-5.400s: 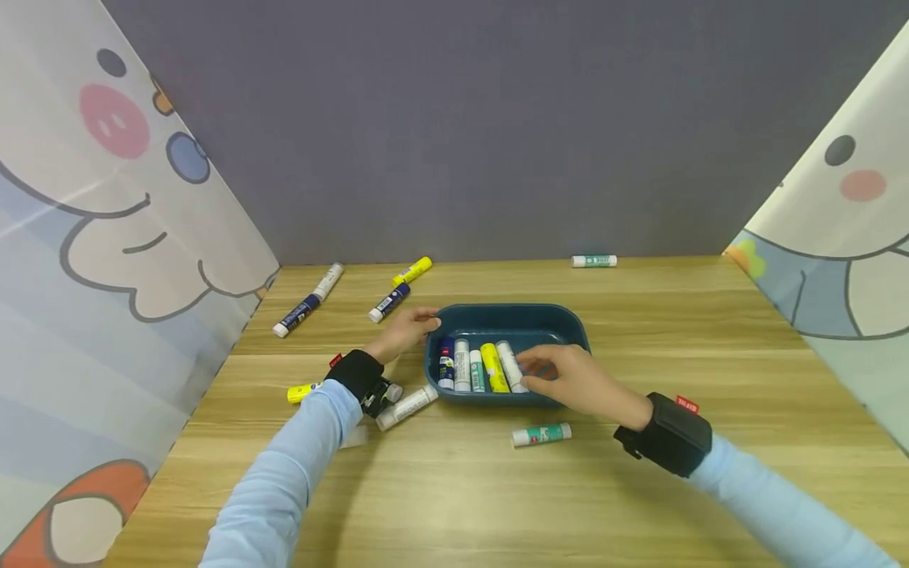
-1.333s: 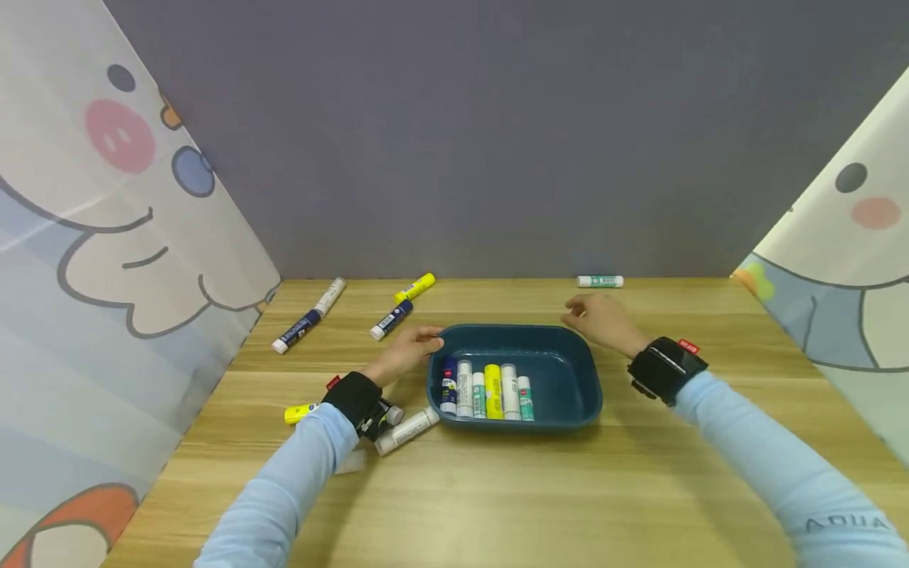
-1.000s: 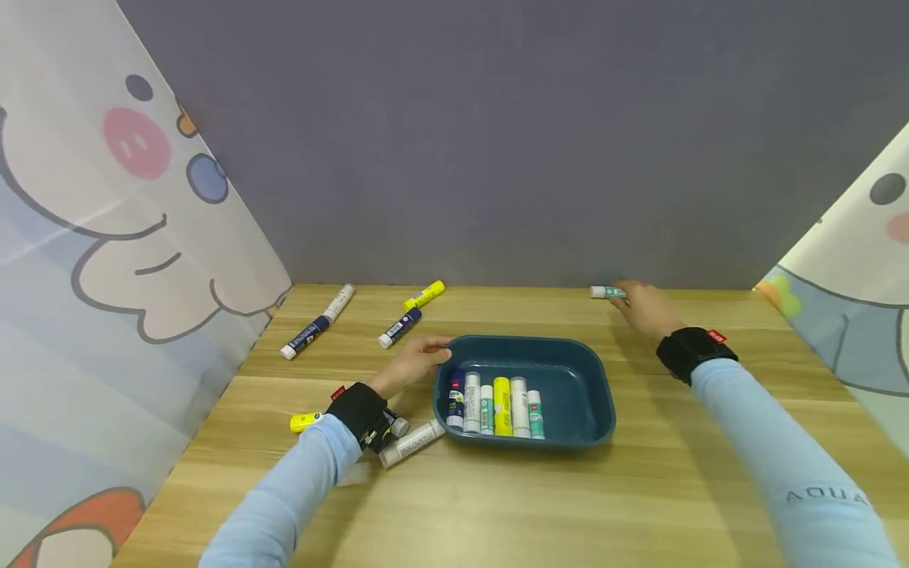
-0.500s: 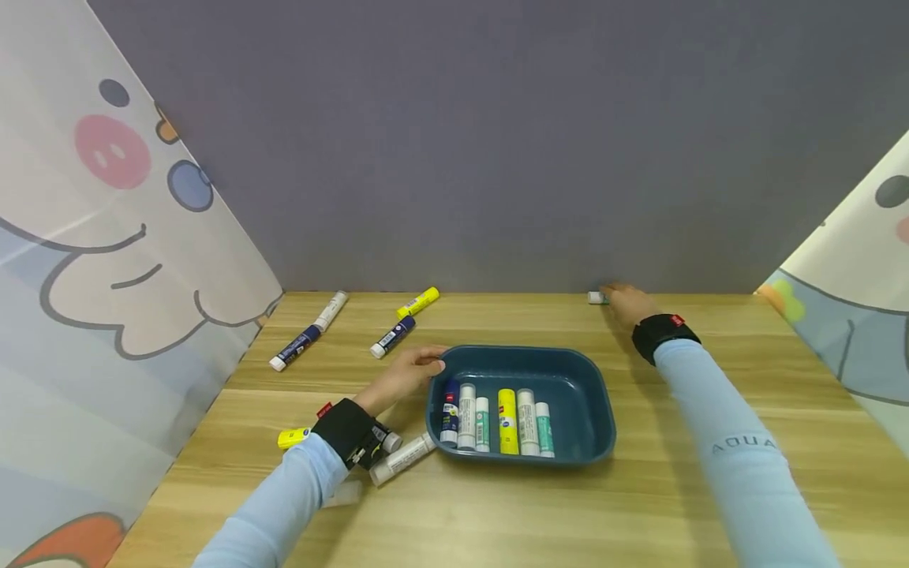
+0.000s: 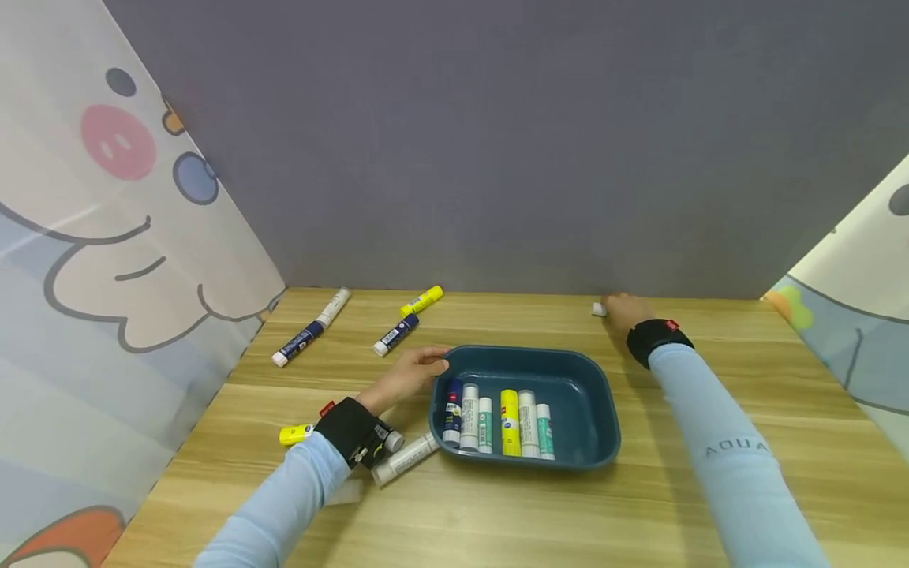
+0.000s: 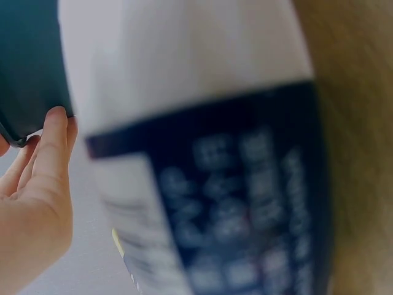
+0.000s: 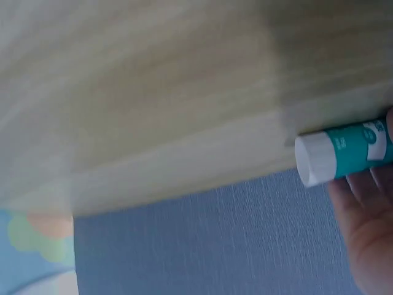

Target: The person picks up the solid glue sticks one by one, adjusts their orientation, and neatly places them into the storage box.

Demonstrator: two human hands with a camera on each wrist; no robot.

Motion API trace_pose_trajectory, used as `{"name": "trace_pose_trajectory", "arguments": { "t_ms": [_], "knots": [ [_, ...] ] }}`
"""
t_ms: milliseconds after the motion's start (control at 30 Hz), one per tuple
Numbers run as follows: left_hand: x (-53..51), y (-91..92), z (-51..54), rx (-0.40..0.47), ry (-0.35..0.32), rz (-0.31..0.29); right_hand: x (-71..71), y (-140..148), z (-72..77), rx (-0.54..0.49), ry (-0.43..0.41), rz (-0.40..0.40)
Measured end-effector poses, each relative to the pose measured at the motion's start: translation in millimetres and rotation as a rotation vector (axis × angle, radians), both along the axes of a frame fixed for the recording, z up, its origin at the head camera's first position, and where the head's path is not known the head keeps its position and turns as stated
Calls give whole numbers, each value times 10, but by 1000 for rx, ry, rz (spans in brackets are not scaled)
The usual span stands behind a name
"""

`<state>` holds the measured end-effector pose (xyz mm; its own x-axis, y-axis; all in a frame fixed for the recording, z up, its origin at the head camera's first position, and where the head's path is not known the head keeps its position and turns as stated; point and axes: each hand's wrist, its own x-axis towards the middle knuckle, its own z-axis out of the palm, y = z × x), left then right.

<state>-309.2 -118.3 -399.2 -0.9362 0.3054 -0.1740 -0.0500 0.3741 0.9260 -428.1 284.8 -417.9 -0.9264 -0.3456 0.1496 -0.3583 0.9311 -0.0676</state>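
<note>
My left hand [image 5: 405, 380] holds the left rim of a dark teal plastic box [image 5: 581, 414], thumb on top and fingers outside. Inside, several glue sticks stand in a row from the left: navy, white, green, a gap, yellow [image 5: 510, 424], white, green. Near the back wall my right hand [image 5: 625, 312] grips a green-and-white glue stick [image 7: 347, 150]; in the head view only its white end shows. Very close in the left wrist view is a navy-and-white glue stick [image 6: 227, 184], by the left wrist.
Back left lie a white glue stick [image 5: 334, 308], a yellow one [image 5: 422, 301] and two navy ones [image 5: 298, 343] [image 5: 396, 335]. Around my left wrist are a yellow [image 5: 294, 435] and a white glue stick [image 5: 406, 459]. A grey wall [image 5: 454, 158] bounds the table's back.
My right hand has left the box, gone to the back wall and taken hold of the glue stick there. The green stick once before the box is now inside. My left hand stays.
</note>
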Motion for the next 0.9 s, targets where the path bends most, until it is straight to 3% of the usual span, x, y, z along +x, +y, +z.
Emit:
{"name": "trace_pose_trajectory", "arguments": {
  "t_ms": [233,533,733,900],
  "knots": [
    [-1,9,42,-27,21,13,56,-20,5,-23,-32,-36],
    [25,20,-2,-12,13,4,163,-33,142,-33,-102,-25],
    [33,12,25,-14,21,-8,196,-59,290,-21,-45,9],
    [28,2,15,-14,25,-19,271,-209,509,34,-11,50]
  ]
}}
